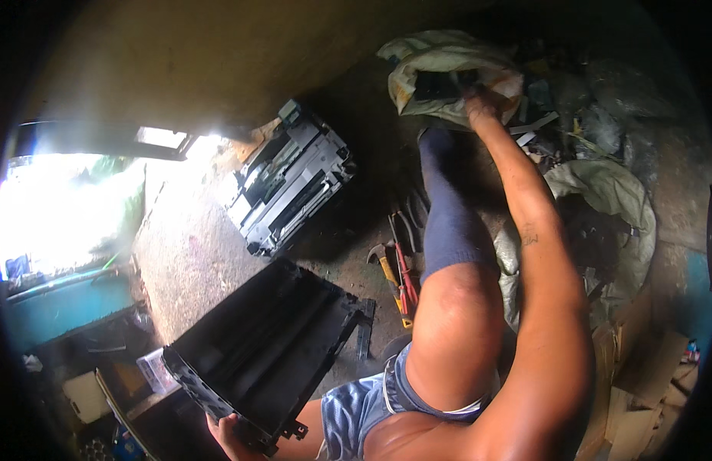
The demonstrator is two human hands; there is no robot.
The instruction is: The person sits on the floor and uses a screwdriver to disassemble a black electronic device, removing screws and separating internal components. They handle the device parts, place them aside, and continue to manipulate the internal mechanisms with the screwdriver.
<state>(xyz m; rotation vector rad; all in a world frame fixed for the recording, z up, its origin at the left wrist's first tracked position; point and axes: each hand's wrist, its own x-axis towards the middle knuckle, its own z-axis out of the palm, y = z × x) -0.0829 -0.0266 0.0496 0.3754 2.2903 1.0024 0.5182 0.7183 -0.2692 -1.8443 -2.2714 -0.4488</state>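
Note:
A black plastic housing (260, 338), long and trough-shaped with ribbed walls, rests tilted beside my lap. My left hand (229, 436) grips its lower edge, fingers curled over the rim. Stretched far forward, my right hand (481, 106) is at the mouth of a whitish woven sack (406, 73). Dark pieces show inside that sack. Shadow and blur hide the right fingers, so I cannot make out whether they hold anything.
A grey and black machine frame (298, 188) stands ahead on the left. On the floor lie a hammer (388, 276) and red-handled pliers (407, 280). Another open sack (629, 200) stands to the right, above cardboard pieces (640, 392). My raised knee (456, 300) is between my arms.

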